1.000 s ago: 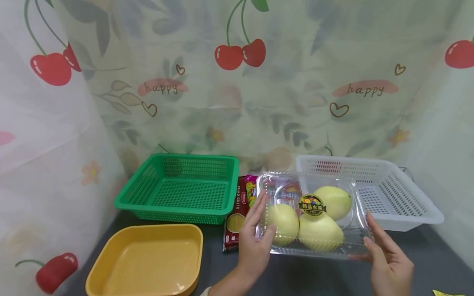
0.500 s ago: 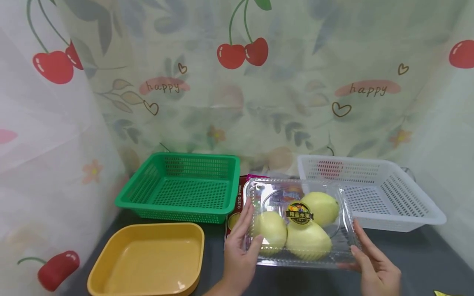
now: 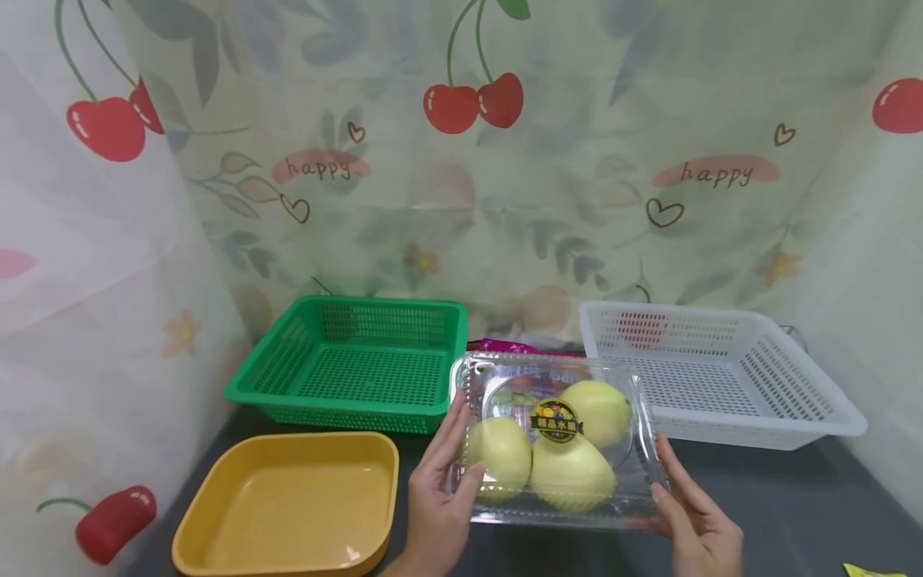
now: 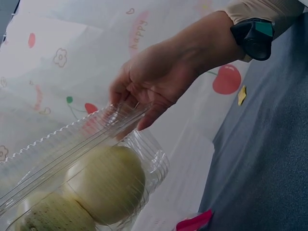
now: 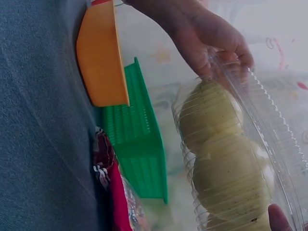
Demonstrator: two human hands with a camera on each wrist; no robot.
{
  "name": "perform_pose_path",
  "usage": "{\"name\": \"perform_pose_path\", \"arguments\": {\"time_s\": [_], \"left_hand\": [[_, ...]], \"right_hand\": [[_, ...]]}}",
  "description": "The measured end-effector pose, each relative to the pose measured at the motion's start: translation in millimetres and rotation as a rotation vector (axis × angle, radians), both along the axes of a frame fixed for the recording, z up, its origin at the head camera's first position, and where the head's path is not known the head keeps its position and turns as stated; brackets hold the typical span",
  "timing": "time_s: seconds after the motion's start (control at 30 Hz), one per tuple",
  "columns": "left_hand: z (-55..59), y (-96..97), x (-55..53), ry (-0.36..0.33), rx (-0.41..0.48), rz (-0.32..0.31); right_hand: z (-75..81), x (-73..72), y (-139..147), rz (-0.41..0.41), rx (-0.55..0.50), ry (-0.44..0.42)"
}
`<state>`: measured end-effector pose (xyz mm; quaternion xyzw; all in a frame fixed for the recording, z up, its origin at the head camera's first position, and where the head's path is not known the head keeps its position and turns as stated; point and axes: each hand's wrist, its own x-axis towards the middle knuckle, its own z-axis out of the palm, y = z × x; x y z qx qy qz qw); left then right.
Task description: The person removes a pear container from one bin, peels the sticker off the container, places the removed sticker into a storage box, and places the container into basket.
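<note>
In the head view a clear plastic fruit box (image 3: 620,505) is held above the dark table, its lid facing the camera. Three pale yellow-green fruits (image 3: 573,473) show inside, and a black round label (image 3: 557,421) marks the lid. My left hand (image 3: 438,505) grips the left side of the box, thumb over the front edge. On the opposite side my right hand (image 3: 699,513) pinches the lower right edge. The left wrist view catches the right hand (image 4: 154,79) on the box's end; the right wrist view catches the left hand (image 5: 207,41) likewise.
A green basket (image 3: 238,393) stands at the back left, with a yellow tray (image 3: 392,481) in front. At the back right is a white basket (image 3: 844,413). Behind the box lies a magenta packet (image 3: 508,346). A small yellow piece (image 3: 868,570) lies front right.
Both hands have carried the fruit box to the left and slightly down. It now covers more of the packets behind it. The baskets and tray stay put.
</note>
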<state>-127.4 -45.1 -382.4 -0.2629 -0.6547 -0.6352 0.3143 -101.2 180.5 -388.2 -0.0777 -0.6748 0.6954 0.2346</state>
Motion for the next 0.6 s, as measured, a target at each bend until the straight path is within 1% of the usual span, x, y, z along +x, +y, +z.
{"name": "perform_pose_path", "arguments": {"time_s": [0.17,0.27,0.4,0.43,0.5,0.6], "left_hand": [[-1.7,-5.8,4.9,-0.045,-0.02,0.035],[-4.3,-8.7,8.2,-0.072,-0.025,0.047],[-6.7,-12.5,11.9,-0.084,-0.033,0.057],[-7.1,-13.2,13.0,-0.088,-0.033,0.06],[-7.4,-14.2,16.3,-0.134,-0.015,0.064],[-8.3,-15.0,21.9,-0.23,0.023,0.076]], "right_hand": [[-2.3,1.8,-5.1,0.039,0.002,0.017],[-3.9,2.9,-7.4,0.047,0.002,0.002],[-9.2,4.5,-8.6,0.069,0.005,-0.002],[-11.2,4.9,-8.6,0.08,0.005,0.008],[-15.6,5.9,-8.6,0.101,0.007,0.023],[-21.7,7.6,-8.7,0.126,0.005,0.042]]}}
